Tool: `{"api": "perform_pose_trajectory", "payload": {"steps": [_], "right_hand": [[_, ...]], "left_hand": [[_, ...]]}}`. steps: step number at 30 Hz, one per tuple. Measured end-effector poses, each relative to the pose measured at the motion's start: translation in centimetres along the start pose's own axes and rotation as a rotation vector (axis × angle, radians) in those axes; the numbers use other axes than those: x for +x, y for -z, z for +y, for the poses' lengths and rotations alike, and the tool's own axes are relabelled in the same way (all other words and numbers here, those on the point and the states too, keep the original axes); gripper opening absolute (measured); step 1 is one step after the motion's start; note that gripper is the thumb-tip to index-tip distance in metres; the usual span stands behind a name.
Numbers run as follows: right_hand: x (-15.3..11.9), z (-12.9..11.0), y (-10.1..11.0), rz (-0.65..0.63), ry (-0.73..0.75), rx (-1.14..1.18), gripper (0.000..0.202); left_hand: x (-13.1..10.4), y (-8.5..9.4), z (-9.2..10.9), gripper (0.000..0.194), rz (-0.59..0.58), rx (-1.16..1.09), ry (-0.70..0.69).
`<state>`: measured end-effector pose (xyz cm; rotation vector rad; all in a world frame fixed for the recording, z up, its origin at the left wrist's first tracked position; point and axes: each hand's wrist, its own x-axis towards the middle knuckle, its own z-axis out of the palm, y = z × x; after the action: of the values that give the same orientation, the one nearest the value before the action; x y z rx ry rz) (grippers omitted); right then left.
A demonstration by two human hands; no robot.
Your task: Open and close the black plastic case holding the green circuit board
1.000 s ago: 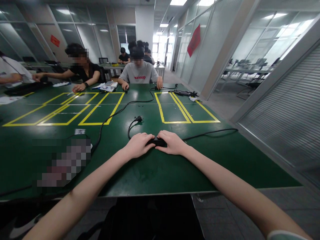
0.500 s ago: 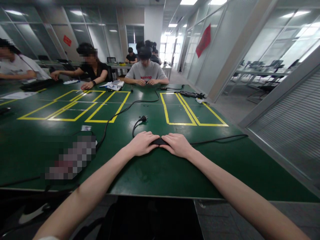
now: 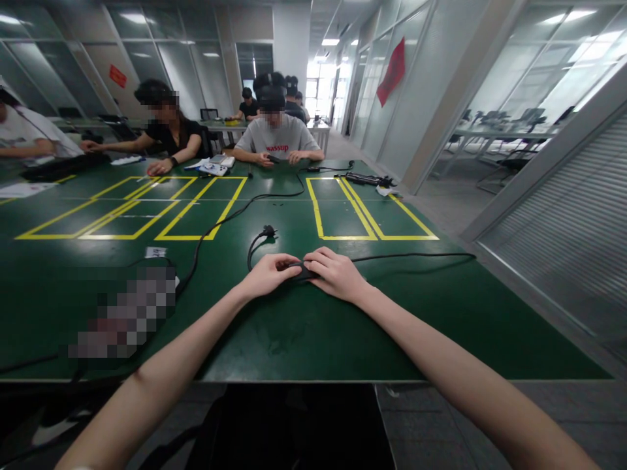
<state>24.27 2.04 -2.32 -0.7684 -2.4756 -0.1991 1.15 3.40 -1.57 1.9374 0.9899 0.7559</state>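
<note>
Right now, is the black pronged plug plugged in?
Out: over the glossy green tabletop, the black pronged plug shows its prongs bare.

The black block (image 3: 302,271) looks like matt plastic, the green tabletop (image 3: 294,346) smooth and glossy

**Eleven o'clock reads loudest!**

We swing to eleven o'clock and there it is: the word "wassup" (image 3: 277,148), red lowercase letters across a grey T-shirt (image 3: 289,135)! Over at nine, a small white tag (image 3: 156,252) seems to show 24, too blurred for us to swear by. The small red sign (image 3: 117,76) at ten, the larger red sign (image 3: 392,72) at one? Neither legible!
</note>
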Motion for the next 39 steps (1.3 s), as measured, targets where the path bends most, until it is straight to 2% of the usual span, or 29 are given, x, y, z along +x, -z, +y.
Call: {"api": "perform_pose_trajectory", "payload": {"steps": [4,7,10,11,14,17,20,23,26,29,31,35,39], "right_hand": [[0.1,-0.1,0.7,-0.025,-0.165,0.144,0.045],[-0.1,0.1,1.0,-0.143,-0.346,0.212,0.035],[-0.2,0.2,0.9,-0.219,-0.447,0.213,0.033],[-0.1,0.2,0.8,-0.213,-0.471,0.211,0.034],[0.0,0.0,0.6,-0.164,-0.523,0.269,0.038],[0.0,-0.1,0.4,-0.113,-0.579,0.428,0.052],[-0.3,0.0,0.2,-0.115,-0.652,0.570,0.065],[-0.5,0.1,0.3,-0.131,-0.650,0.597,0.064],[-0.6,0.1,0.7,-0.082,-0.511,0.531,0.038],[-0.8,0.0,1.1,-0.098,-0.341,0.445,0.048],[-1.0,-0.2,1.2,-0.120,-0.296,0.378,0.042],[-1.2,-0.1,0.6,-0.115,-0.357,0.332,0.026],[-1.6,2.0,0.0,0.047,-0.575,0.363,0.022]], "left_hand": [[-0.5,-0.1,0.4,0.030,0.114,0.164,-0.110],[-0.9,-0.3,0.6,0.027,0.110,0.269,-0.195],[-1.0,-0.6,0.3,0.029,0.110,0.389,-0.267],[-1.0,-0.6,0.1,0.033,0.115,0.438,-0.301],[-1.0,-0.8,-0.5,0.061,0.136,0.606,-0.432],[-0.9,-0.8,-0.7,0.052,0.204,0.808,-0.557],[-0.9,-0.9,-0.4,0.045,0.195,0.939,-0.638],[-0.9,-0.9,-0.1,0.045,0.156,0.976,-0.620],[-0.9,-0.9,0.0,0.044,0.137,0.952,-0.566],[-0.9,-0.9,-0.2,0.043,0.126,0.905,-0.529],[-0.9,-0.8,-0.4,0.045,0.119,0.875,-0.509],[-0.8,-0.8,-0.4,0.054,0.149,0.837,-0.505],[-0.7,-0.7,-0.1,0.061,0.208,0.835,-0.548]]}}
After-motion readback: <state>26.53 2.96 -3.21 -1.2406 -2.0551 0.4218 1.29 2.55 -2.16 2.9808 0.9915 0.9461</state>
